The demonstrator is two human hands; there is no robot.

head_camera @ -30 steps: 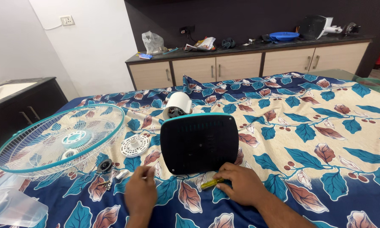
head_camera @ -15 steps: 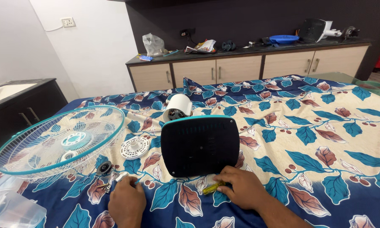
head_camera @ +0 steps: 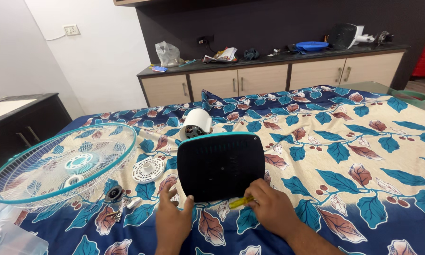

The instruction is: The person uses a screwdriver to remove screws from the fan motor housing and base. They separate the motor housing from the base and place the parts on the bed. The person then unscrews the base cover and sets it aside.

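Observation:
A dark blue, teal-edged fan base (head_camera: 221, 165) lies tilted up on a leaf-patterned sheet, with its white motor housing (head_camera: 196, 123) behind it. My left hand (head_camera: 173, 218) rests open at the base's lower left edge, fingers touching it. My right hand (head_camera: 273, 210) lies at the lower right corner, closed around a yellow-handled screwdriver (head_camera: 239, 202).
A teal wire fan guard (head_camera: 61, 163) lies at the left, with a white round plastic part (head_camera: 148, 169), a black knob (head_camera: 113, 193) and small screws (head_camera: 114, 215) nearby. A clear plastic blade (head_camera: 9, 238) sits at the bottom left. Cabinets (head_camera: 269, 78) line the far wall.
My left hand moved right from the small parts beside the guard to the base's lower left edge. My right hand stayed on the screwdriver.

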